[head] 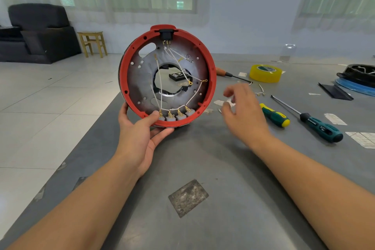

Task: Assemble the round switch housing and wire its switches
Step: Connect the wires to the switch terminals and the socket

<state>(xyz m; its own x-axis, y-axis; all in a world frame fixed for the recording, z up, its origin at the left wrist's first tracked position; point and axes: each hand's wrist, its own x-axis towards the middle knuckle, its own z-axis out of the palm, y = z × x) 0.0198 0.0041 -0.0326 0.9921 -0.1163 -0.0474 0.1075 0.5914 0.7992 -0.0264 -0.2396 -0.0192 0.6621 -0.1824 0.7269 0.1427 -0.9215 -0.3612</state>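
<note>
The round red switch housing [167, 76] was held upright on its edge by the left hand [140, 130], at the near left part of the grey table [203, 168]. Its thumb was pressed on the inside rim and its fingers were curled under the bottom edge. Just past the thumb, four grey switches [175, 115] were seen in a row, already joined by white wires [162, 85]. Some ring ends hung loose, so wiring was judged not finished.

The right hand [242, 111] was blurred, with loosely curled fingers that held nothing. Beyond those fingers, a green and yellow screwdriver [275, 114], a teal screwdriver [316, 124] and yellow tape [265, 73] were laid. No writing could be read.
</note>
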